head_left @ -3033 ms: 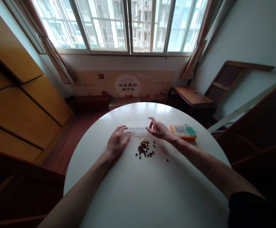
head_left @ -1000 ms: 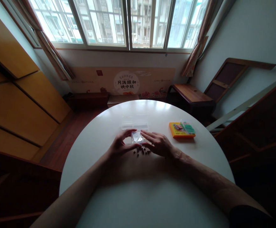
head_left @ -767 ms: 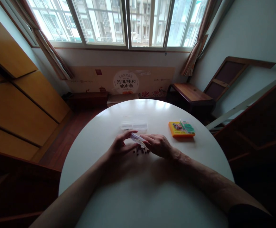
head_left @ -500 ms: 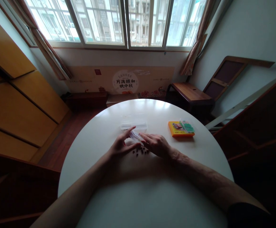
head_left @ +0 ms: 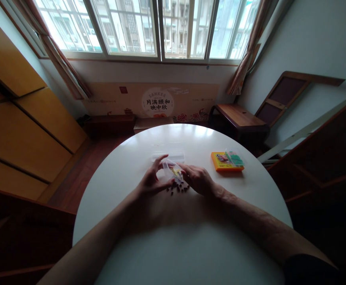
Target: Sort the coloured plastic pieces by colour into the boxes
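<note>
A small clear plastic bag (head_left: 173, 171) with some yellow on it is held tilted between my two hands, just above the table. My left hand (head_left: 153, 179) grips its left side, thumb below and fingers above. At the bag's right side, my right hand (head_left: 199, 178) has its fingers closed on the edge. Several small dark pieces (head_left: 178, 188) lie scattered on the white table right under the bag. Behind my hands sits a clear plastic case (head_left: 175, 155), partly hidden by my left fingers.
An orange and yellow box (head_left: 226, 163) lies to the right, with a clear case of green pieces (head_left: 235, 157) on top. The round white table (head_left: 190, 241) has a curved edge. Beyond it stand a wooden chair (head_left: 241, 114) and a window.
The bag has been turned so that more of its face and a yellow patch show. More dark pieces are visible on the table beneath it. My right fingers have shifted slightly right.
</note>
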`<state>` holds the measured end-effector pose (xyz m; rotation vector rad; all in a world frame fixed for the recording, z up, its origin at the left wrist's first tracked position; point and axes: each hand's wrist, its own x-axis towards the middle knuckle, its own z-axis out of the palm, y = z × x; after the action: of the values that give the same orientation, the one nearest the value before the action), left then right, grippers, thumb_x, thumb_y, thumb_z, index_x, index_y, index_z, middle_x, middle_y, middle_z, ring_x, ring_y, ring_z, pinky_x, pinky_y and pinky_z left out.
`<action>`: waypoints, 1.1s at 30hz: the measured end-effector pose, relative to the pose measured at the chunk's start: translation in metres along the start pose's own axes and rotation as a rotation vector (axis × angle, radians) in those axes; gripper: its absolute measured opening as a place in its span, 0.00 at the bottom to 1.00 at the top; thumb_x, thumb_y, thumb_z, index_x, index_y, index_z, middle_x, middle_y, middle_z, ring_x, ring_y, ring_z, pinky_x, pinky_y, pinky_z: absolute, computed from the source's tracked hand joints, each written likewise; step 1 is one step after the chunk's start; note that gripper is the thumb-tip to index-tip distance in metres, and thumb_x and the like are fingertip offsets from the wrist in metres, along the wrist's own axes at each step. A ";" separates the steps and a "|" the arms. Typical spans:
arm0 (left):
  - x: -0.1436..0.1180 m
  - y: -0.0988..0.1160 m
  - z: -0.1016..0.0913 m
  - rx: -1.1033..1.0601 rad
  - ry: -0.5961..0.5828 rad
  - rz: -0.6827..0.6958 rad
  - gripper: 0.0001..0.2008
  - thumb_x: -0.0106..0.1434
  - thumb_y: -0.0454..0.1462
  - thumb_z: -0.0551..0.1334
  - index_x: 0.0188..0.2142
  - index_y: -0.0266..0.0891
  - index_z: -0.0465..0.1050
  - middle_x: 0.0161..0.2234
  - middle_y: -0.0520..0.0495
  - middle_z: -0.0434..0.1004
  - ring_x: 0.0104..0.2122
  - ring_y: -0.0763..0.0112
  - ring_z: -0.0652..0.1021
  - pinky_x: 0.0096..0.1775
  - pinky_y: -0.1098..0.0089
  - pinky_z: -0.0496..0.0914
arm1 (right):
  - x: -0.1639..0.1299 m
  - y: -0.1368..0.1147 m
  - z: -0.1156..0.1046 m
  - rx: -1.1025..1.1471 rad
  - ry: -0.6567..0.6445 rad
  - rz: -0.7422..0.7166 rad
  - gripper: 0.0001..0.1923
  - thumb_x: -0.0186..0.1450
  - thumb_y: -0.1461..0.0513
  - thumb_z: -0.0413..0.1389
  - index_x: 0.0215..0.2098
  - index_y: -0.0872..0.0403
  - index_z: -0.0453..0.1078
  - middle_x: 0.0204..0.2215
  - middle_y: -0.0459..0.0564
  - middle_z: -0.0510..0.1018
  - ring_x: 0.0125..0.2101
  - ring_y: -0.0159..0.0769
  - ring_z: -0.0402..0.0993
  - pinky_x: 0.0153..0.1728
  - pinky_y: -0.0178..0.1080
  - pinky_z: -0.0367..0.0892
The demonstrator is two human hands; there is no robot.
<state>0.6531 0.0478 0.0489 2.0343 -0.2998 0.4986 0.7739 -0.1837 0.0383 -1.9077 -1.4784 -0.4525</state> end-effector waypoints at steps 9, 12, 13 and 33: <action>0.008 0.006 -0.016 0.236 0.049 0.229 0.32 0.68 0.38 0.74 0.70 0.42 0.70 0.62 0.35 0.79 0.60 0.52 0.81 0.63 0.50 0.78 | -0.003 0.004 0.001 0.014 0.125 0.294 0.15 0.74 0.61 0.55 0.54 0.48 0.80 0.42 0.48 0.89 0.27 0.35 0.81 0.37 0.36 0.77; 0.008 0.009 -0.019 0.297 0.007 0.289 0.35 0.69 0.36 0.72 0.73 0.44 0.68 0.63 0.35 0.78 0.62 0.52 0.80 0.63 0.51 0.78 | -0.001 0.003 -0.001 0.048 0.141 0.329 0.14 0.71 0.63 0.56 0.51 0.48 0.80 0.43 0.47 0.89 0.31 0.36 0.83 0.37 0.36 0.77; 0.008 0.010 -0.019 0.314 0.000 0.299 0.36 0.69 0.36 0.72 0.74 0.45 0.67 0.64 0.35 0.78 0.62 0.52 0.80 0.63 0.51 0.78 | 0.000 0.003 -0.001 0.064 0.142 0.335 0.15 0.70 0.63 0.56 0.51 0.48 0.80 0.43 0.47 0.89 0.32 0.37 0.83 0.36 0.36 0.76; 0.007 0.024 -0.018 0.395 0.008 0.319 0.39 0.65 0.36 0.73 0.74 0.48 0.67 0.63 0.38 0.79 0.61 0.50 0.81 0.62 0.50 0.79 | 0.003 0.006 -0.001 0.225 0.229 0.316 0.12 0.76 0.61 0.53 0.53 0.50 0.76 0.46 0.53 0.87 0.40 0.43 0.83 0.42 0.43 0.82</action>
<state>0.6459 0.0523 0.0785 2.3772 -0.5618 0.8144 0.7802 -0.1830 0.0388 -1.7998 -1.0134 -0.3293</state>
